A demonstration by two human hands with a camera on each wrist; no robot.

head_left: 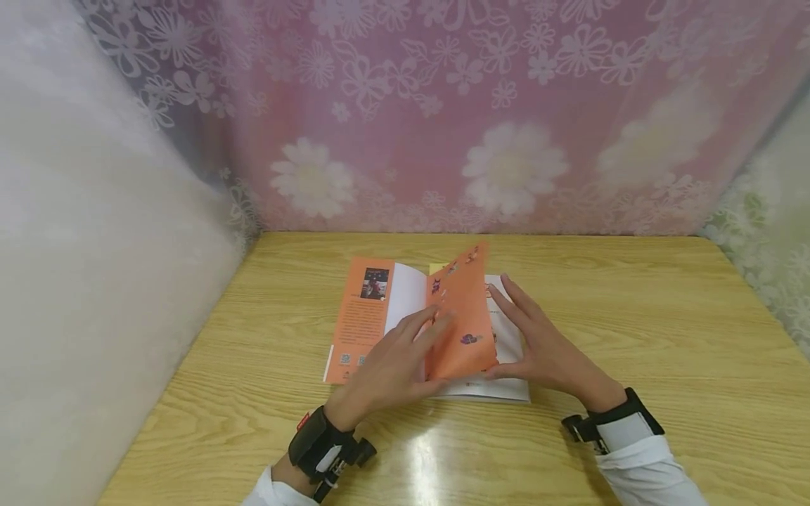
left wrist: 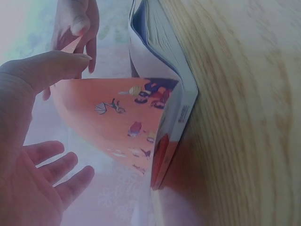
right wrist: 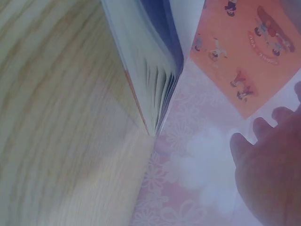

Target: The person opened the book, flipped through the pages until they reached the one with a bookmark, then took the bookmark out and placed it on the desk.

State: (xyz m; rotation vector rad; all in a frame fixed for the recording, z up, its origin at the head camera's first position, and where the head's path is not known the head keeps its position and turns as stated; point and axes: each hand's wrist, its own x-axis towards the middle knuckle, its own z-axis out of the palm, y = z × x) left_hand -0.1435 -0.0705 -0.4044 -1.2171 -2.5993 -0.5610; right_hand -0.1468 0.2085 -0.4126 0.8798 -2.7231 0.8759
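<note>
An open paperback book (head_left: 361, 316) lies on the table, with orange cover flaps and white pages. One orange leaf (head_left: 462, 323) printed with small cartoon figures stands raised over its middle. My left hand (head_left: 395, 362) reaches over the book, its fingers extended in front of that leaf. In the left wrist view its thumb overlaps the leaf's near edge. My right hand (head_left: 550, 344) is at the leaf's right edge, thumb at the near corner and long fingers stretched forward. The right wrist view shows its fingertips (right wrist: 241, 143) close to the leaf's far corner, with the thumb hidden.
The book rests on a wood-grain table (head_left: 253, 337). A pink floral curtain (head_left: 405, 126) hangs behind the table's far edge, and a pale sheet (head_left: 114, 211) borders the left side. Each wrist wears a black strap (head_left: 323, 443) with a small camera.
</note>
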